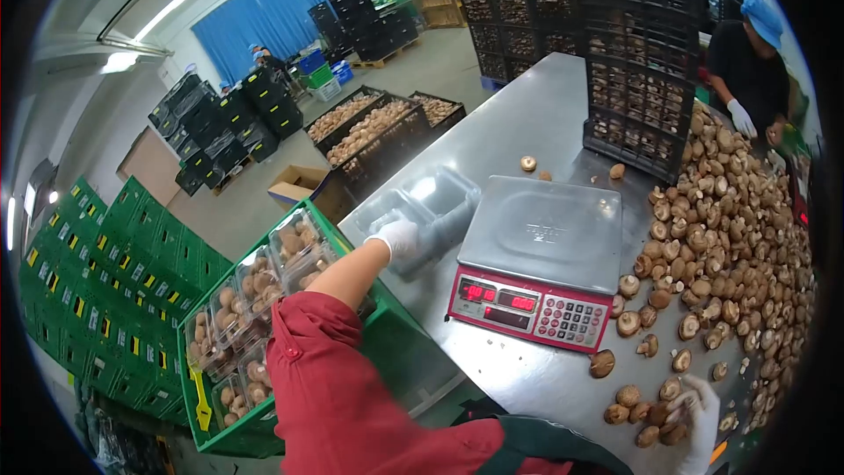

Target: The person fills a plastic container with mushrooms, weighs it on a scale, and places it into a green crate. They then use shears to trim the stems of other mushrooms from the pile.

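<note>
Handily, the stack of clear plastic trays (435, 198) sits on the counter (527, 123) just left of the scale (536, 229), within easy reach. The gloved left hand (397, 237) rests on its near rim, grip unclear. The right hand (694, 413) curls over brown-capped, pale-stemmed shiitake mushrooms (629, 396) at the pile's near edge.
</note>
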The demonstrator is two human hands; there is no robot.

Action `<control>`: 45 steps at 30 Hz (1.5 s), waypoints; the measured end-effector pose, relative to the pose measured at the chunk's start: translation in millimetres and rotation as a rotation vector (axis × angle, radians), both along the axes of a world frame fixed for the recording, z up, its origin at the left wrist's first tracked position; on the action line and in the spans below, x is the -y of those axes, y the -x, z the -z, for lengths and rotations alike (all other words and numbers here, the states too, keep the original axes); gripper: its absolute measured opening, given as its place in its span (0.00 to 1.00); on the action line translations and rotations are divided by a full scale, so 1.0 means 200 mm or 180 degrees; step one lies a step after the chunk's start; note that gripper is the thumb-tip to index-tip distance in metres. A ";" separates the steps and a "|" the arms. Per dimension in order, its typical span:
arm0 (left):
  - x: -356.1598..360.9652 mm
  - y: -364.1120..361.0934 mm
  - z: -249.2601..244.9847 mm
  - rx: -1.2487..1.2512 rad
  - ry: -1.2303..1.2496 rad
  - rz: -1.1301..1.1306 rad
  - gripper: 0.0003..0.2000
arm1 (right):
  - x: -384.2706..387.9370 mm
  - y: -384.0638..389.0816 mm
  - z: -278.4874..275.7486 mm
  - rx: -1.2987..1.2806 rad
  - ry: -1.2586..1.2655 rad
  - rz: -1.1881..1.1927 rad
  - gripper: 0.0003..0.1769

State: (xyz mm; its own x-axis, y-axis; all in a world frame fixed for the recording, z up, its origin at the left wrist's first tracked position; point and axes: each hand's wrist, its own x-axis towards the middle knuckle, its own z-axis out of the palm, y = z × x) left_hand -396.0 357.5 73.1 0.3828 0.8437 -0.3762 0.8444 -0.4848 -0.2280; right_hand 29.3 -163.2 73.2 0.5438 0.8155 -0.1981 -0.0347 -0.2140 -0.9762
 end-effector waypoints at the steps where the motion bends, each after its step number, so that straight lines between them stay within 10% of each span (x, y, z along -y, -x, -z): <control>1: 0.00 -0.04 0.01 -0.0110 0.0092 0.0025 0.15 | 0.04 0.02 0.04 -0.0161 0.0049 0.0061 0.23; 9: 0.00 0.17 0.09 0.1844 -0.0931 0.0670 0.14 | 0.18 0.07 0.19 -0.0045 -0.0040 0.0278 0.17; 12: -0.11 0.18 0.08 0.1132 -0.0995 0.0412 0.23 | 0.15 0.10 0.07 -0.0709 0.0032 0.0185 0.18; 18: -0.05 0.03 -0.26 0.2592 -0.0177 -0.0546 0.02 | 0.26 0.10 0.10 -0.1027 0.0181 0.0375 0.18; 20: -0.13 0.08 -0.34 0.2908 -0.1130 0.0264 0.03 | 0.30 0.10 0.10 -0.0973 0.0229 0.0478 0.18; 23: 0.31 -0.36 -0.55 0.3348 -0.0443 -0.0281 0.04 | 0.30 0.03 0.12 -0.0985 0.0097 0.0429 0.18; 30: 0.77 -1.05 -0.26 0.1895 0.0804 0.0668 0.12 | -0.29 -0.43 0.22 0.3144 0.0437 0.0507 0.23; 35: 0.93 -1.10 -0.35 0.1652 -0.0786 0.1663 0.28 | -0.70 -0.76 0.40 0.4060 0.1248 -0.0280 0.23; 42: 1.33 -1.21 -0.27 0.2987 0.0240 0.1948 0.24 | -0.61 -0.78 0.30 0.0334 -0.0200 0.0239 0.19; 45: 1.50 -1.32 -0.11 0.2508 0.0727 0.2184 0.25 | -0.52 -0.75 0.29 0.0392 -0.0139 0.0144 0.20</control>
State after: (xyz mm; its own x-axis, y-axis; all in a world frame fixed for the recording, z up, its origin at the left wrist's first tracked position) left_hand -131.5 57.6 94.8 0.9530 0.2964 0.0624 0.2445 -0.8744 0.4190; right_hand 178.6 -59.1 15.0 0.5983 0.7960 -0.0924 0.0772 -0.1720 -0.9821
